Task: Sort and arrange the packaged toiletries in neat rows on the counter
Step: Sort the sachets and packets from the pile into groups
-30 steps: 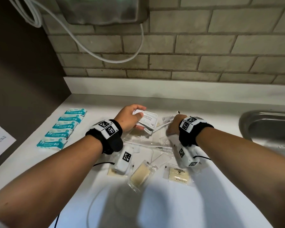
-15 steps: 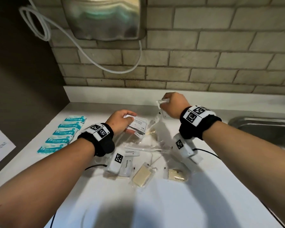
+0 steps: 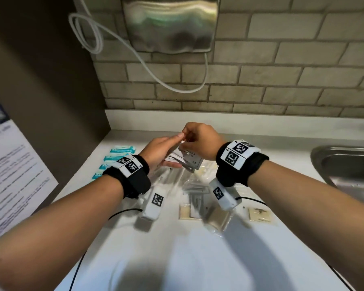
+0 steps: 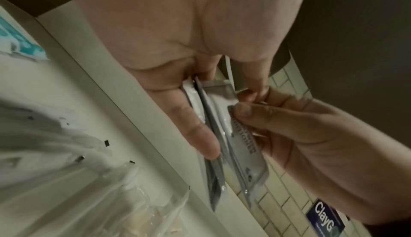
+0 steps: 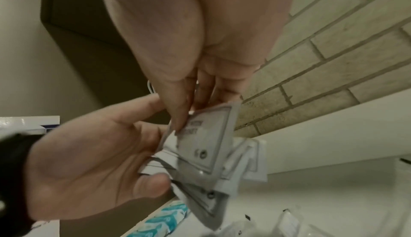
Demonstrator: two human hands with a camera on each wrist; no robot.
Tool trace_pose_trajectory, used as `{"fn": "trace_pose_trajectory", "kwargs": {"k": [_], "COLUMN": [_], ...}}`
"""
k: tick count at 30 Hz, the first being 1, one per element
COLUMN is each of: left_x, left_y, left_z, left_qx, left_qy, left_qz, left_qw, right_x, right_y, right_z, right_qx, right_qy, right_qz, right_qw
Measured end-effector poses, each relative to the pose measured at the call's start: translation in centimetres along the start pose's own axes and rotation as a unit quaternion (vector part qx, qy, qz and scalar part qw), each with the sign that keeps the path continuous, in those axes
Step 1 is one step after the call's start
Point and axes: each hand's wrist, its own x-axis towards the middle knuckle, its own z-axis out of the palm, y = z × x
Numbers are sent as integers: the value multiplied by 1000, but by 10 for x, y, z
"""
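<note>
A small stack of flat white sachets point(image 3: 186, 158), printed with grey borders and lettering, sits upright in the air above the back middle of the counter point(image 3: 198, 259), fanned slightly at its lower end. The left hand point(image 3: 160, 151) holds the stack, fingers extended along one face and thumb against the other, so the packets are clamped edge-on. The right hand point(image 3: 200, 141) pinches the top sachet point(image 5: 204, 135) between thumb and fingertips at its upper corner, pressing it onto the stack.

The step in hand appears to be gathering like sachets into one squared bundle before laying them out. To do it well, the person should tap the lower edges level, since they splay in the right wrist view, and keep the left thumb firm so the slick packets do not slide out.

Along the counter's left edge a row of teal packets point(image 3: 118, 158) already lies neatly, one behind the other. Below the hands, toward the front, clear-wrapped items point(image 3: 198, 198) and a tan soap packet point(image 3: 260, 215) lie unsorted. A steel sink point(image 3: 345, 164) is set into the counter's right side. A metal dispenser point(image 3: 170, 24) with a looped white cable point(image 3: 97, 32) hangs on the brick wall behind.
</note>
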Motion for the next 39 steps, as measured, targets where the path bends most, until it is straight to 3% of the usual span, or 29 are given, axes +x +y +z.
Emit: {"fn": "trace_pose_trajectory", "kwargs": {"k": [3, 7, 12, 16, 21, 24, 33, 39], "left_x": [-4, -8, -4, 1, 1, -1, 3, 12], "left_y": [-1, -4, -2, 2, -5, -13, -21, -15], "left_z": [-25, -53, -100, -133, -152, -157, -133, -98], "left_qx": [22, 51, 72, 63, 68, 77, 83, 91], "left_qy": [-4, -1, 67, 109, 116, 109, 46, 17], "left_qz": [0, 4, 23, 39, 39, 24, 11, 28], "left_qw": [1000, 999, 995, 991, 990, 991, 995, 995], "right_x": [9, 19, 38, 48, 42, 37, 8, -25], "right_y": [-8, -15, -16, -22, -23, -15, -5, 8], "right_z": [16, 35, 57, 88, 141, 160, 123, 85], "right_qx": [15, 63, -20, -194, -272, -286, -333, -308], "right_qy": [28, -17, 40, -149, -235, -295, -338, -325], "right_qz": [19, 52, 111, 151, 91, 95, 89, 109], "right_qw": [999, 997, 993, 958, 929, 907, 875, 888]}}
